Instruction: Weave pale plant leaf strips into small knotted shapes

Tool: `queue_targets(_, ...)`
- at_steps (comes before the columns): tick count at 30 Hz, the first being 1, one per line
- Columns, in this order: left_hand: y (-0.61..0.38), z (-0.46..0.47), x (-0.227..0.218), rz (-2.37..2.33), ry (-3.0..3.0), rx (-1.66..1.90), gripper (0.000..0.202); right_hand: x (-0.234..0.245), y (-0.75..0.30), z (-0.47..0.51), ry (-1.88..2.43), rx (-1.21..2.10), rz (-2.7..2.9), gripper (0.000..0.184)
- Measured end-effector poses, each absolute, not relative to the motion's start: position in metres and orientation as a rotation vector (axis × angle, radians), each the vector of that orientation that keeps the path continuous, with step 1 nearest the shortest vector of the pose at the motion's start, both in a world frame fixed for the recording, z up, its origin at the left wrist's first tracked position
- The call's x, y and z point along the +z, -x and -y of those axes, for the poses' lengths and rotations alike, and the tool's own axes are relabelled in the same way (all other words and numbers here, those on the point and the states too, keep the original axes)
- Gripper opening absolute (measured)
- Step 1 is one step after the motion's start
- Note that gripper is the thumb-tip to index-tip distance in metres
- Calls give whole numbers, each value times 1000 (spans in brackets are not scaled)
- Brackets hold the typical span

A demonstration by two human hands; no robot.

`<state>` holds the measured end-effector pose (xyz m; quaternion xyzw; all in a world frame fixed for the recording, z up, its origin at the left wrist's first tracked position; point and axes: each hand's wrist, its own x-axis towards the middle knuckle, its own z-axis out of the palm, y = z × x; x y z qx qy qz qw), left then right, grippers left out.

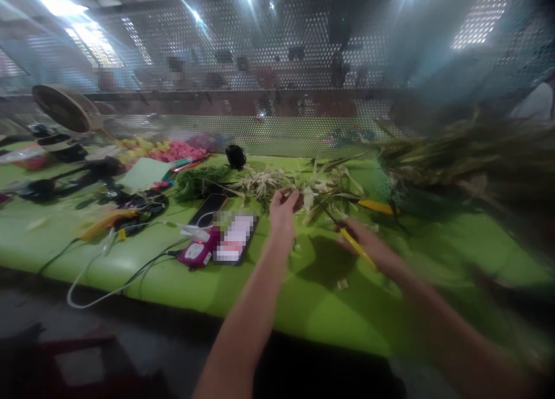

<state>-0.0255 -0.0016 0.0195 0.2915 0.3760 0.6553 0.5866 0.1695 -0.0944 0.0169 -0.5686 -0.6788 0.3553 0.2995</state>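
Observation:
My left hand [284, 211] is at the pile of pale dried plant strips [266, 182] on the green table. Its thumb and fingers are pinched together, and what lies between them is too small to make out. To the right, my right hand [362, 240] is closed around a slim yellow-handled tool [358, 248]. The tool's thin dark end points up and left toward a pale leafy piece [309, 196]. Blur hides the exact kind of tool. Small scraps [342, 284] lie on the table below the hands.
A phone with a lit screen [236, 240], a dark phone [208, 208] and a magenta power block [199, 251] with cables lie left of my hands. Farther left are a yellow tool [108, 222] and a fan [65, 107]. A large dried bundle [468, 156] sits right. Perforated panel [277, 133] behind.

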Motion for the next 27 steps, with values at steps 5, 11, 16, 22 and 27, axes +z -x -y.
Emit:
queue_targets(5, 19, 3, 15, -848, -697, 1507, 40, 21, -164, 96, 1467, 1000, 1704, 43)
queue_targets(11, 17, 4, 13, -784, -667, 1495, 42, 37, -154, 107, 1435, 1245, 1557, 50)
queue_targets(16, 14, 4, 12, -750, -646, 1487, 44, 37, -153, 110, 1403, 1265, 1513, 50)
queue_targets(22, 13, 4, 10, -735, -655, 1465, 43, 36, -151, 110, 1398, 1314, 1447, 49)
queue_targets(27, 14, 4, 9, -725, -668, 1459, 41, 30, -151, 108, 1384, 1309, 1451, 49)
